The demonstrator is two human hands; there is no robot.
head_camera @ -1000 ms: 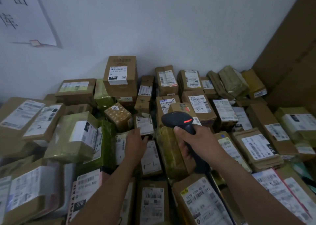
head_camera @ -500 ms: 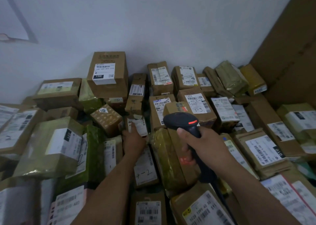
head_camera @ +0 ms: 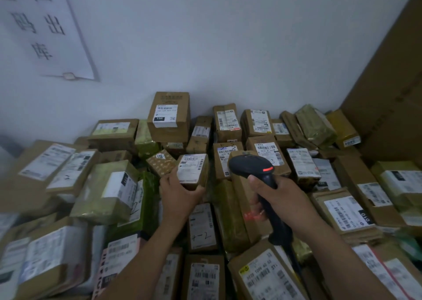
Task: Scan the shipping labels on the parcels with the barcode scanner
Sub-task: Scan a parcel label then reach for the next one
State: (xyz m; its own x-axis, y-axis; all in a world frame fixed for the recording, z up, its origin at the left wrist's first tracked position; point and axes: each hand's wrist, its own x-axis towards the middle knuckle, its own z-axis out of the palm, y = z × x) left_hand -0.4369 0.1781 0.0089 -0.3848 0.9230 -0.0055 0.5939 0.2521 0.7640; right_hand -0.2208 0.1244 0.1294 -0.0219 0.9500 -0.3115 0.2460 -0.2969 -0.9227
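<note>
The left hand (head_camera: pixel 180 193) grips a small, stiff, seemingly light cardboard parcel (head_camera: pixel 193 170) by its lower edge, just left of the barcode scanner (head_camera: pixel 253 169) clenched in the right hand (head_camera: pixel 277 199).

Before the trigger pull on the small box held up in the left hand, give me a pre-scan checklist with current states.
1. Small box gripped by left hand: ok.
2. Its shipping label faces up, uncovered by fingers: ok.
3. Barcode scanner gripped in right hand: ok.
4. Scanner head aimed at that label: not ok; it sits beside the box, pointing toward the parcels behind.
5. Scan beam on the label: cannot tell; only a red light on the scanner shows.
6. Barcode sharp enough to read: cannot tell.
</note>
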